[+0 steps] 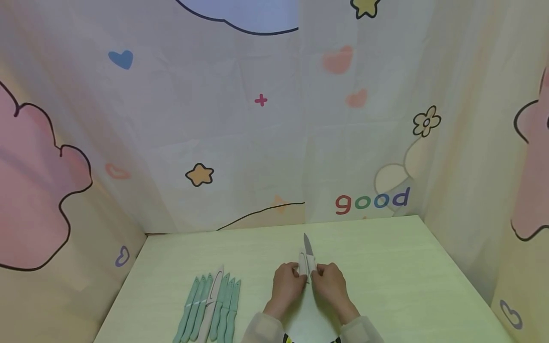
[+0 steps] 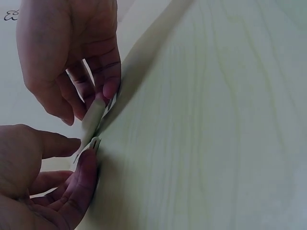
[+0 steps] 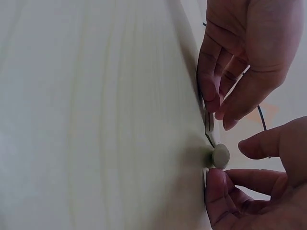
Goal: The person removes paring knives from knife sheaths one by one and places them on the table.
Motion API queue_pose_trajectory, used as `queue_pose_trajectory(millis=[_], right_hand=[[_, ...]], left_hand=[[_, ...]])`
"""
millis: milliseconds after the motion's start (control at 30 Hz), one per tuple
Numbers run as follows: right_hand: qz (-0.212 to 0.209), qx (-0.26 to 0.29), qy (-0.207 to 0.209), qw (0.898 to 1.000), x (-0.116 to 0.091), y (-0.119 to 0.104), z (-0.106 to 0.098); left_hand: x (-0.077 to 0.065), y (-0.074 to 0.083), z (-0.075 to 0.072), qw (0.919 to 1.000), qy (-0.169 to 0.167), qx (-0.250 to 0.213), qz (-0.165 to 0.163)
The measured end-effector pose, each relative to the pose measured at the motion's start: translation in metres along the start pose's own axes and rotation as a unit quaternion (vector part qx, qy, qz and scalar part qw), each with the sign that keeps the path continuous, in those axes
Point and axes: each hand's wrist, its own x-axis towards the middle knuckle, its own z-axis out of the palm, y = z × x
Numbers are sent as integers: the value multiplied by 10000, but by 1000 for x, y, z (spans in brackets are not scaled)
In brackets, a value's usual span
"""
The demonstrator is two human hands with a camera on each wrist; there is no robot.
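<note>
Near the middle of the table, my right hand point(image 1: 331, 283) holds a small white paring knife point(image 1: 311, 261) by its handle, with the bare blade point(image 1: 308, 244) pointing away from me. Close beside it, my left hand point(image 1: 289, 283) pinches a white knife sheath point(image 1: 303, 262) with a long slot. Sheath and knife stand side by side, nearly parallel. The rounded butt of the handle point(image 3: 220, 156) shows by the right thumb and fingers in the right wrist view. In the left wrist view, the sheath's end point(image 2: 95, 143) sticks out of the left fingers.
On the left of the table several green sheathed knives point(image 1: 229, 307) lie in a row, with a white sheathed knife point(image 1: 210, 309) among them. A printed curtain point(image 1: 240, 143) hangs behind the pale wood-grain table point(image 1: 399, 276) and along both sides.
</note>
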Motion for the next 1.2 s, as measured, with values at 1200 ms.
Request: queue_pose_trajectory(millis=[1200], right_hand=[[-817,1008,-40,9915,-53,-41,17]], left_hand=[[-48,2,-48,9985,214,443,259]])
